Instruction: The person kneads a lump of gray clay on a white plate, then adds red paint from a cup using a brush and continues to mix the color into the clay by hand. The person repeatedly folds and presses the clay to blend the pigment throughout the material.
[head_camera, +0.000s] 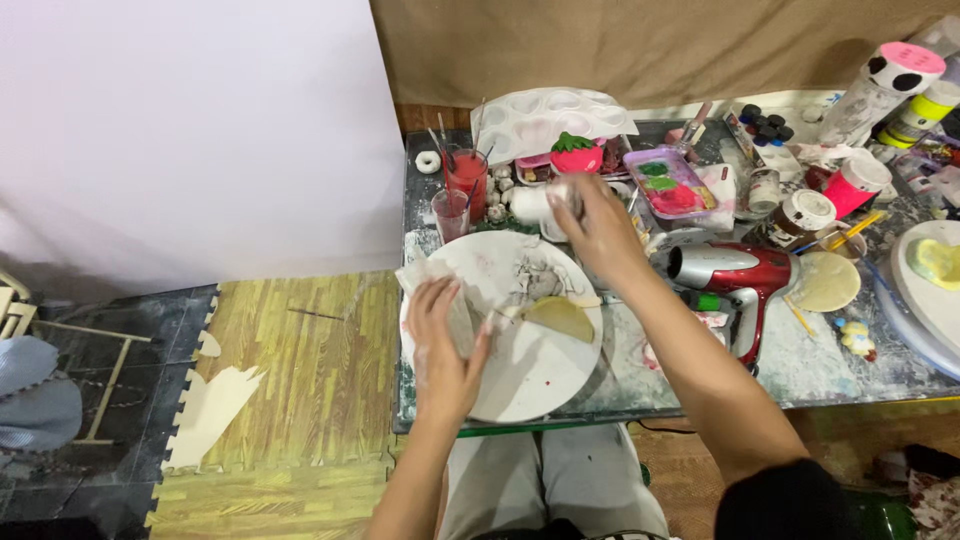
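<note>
The left hand (440, 345) presses a crumpled wipe (440, 285) onto the left side of the round white plate (530, 375) near the desk's (820, 365) near edge. The right hand (600, 230) grips a white bottle (535, 205) just beyond the plate, left of the red dryer (735, 275).

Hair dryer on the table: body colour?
Red hair dryer with silver nozzle; head view.

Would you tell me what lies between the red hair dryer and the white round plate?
In the head view, the right forearm crosses between the hair dryer and the plate.
</note>
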